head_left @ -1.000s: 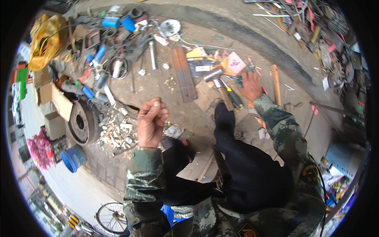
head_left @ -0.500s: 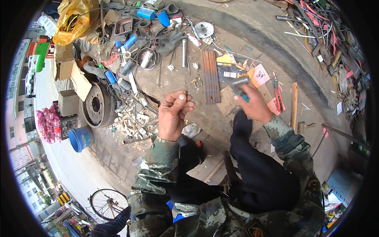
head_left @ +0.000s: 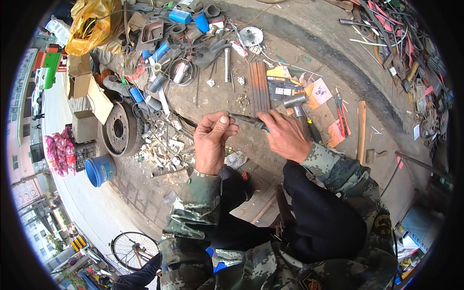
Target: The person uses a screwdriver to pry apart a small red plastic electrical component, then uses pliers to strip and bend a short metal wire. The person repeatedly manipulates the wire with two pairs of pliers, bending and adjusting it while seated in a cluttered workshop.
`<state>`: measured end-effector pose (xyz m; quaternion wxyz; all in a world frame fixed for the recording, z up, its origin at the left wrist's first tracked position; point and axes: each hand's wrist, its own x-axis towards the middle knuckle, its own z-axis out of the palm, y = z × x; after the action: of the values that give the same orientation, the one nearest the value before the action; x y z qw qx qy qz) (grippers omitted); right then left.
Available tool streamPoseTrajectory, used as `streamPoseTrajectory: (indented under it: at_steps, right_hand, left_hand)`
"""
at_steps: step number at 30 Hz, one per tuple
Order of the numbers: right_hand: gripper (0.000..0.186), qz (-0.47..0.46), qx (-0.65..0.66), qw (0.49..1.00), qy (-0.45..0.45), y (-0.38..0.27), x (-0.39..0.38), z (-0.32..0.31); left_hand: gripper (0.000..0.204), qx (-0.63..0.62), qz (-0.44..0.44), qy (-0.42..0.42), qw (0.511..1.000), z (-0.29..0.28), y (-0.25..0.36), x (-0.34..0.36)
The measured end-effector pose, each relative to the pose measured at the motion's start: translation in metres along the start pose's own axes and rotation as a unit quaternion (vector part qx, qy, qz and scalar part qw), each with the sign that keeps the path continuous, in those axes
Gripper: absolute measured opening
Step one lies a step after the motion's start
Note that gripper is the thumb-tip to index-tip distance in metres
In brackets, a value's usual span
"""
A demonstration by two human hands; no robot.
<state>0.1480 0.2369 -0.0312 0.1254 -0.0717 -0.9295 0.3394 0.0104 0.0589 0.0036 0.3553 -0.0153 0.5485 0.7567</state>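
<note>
Near the middle of the frame, the person's left hand (head_left: 211,140) was raised with thumb and forefinger pressed together on a small piece (head_left: 227,114), mostly hidden and too tiny to make out. The right hand (head_left: 287,136), a little to the right, had its fingers clamped on a slim dark tool (head_left: 249,118) with a blue-green grip; the tool lay across the gap between the hands, its thin end pointing left and reaching the left fingertips. Whether it touched the piece could not be told. Just above the hands, a reddish-brown grooved bar (head_left: 259,87) lay on the ground, with small brassy bits (head_left: 242,100) to its left. Right of the bar was a hammer (head_left: 295,100), and beside it a screwdriver (head_left: 315,133) with a yellow-and-black handle. Farther right lay a red-handled tool (head_left: 341,116) and a wooden stick (head_left: 361,130). Left of the hands spread a heap of pale scraps (head_left: 162,147), next to a worn wheel (head_left: 110,137) and a blue bucket (head_left: 100,170). A yellow bag (head_left: 92,29) sat at the upper left of the frame, and a bicycle wheel (head_left: 134,250) showed at the lower left.
</note>
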Motion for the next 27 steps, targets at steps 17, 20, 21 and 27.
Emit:
streamPoseTrajectory:
  at_steps: [17, 20, 21, 27]
  right_hand:
    - [0.026, 0.177, 0.058, 0.981, -0.046, 0.056, -0.014, 0.019]
    - [0.03, 0.233, 0.057, 0.971, -0.021, 0.076, -0.027, 0.034]
    - [0.032, 0.24, 0.085, 0.967, -0.013, 0.082, -0.033, 0.037]
    - [0.029, 0.319, 0.131, 0.936, -0.065, 0.102, -0.059, 0.056]
  left_hand:
    - [0.011, 0.161, -0.047, 0.111, 0.98, -0.056, -0.083, 0.049]
    - [0.008, 0.156, -0.074, 0.167, 0.971, -0.078, -0.137, 0.059]
    - [0.009, 0.177, -0.045, 0.147, 0.972, -0.082, -0.152, 0.062]
    - [0.018, 0.439, 0.087, 0.104, 0.888, -0.062, -0.172, 0.089]
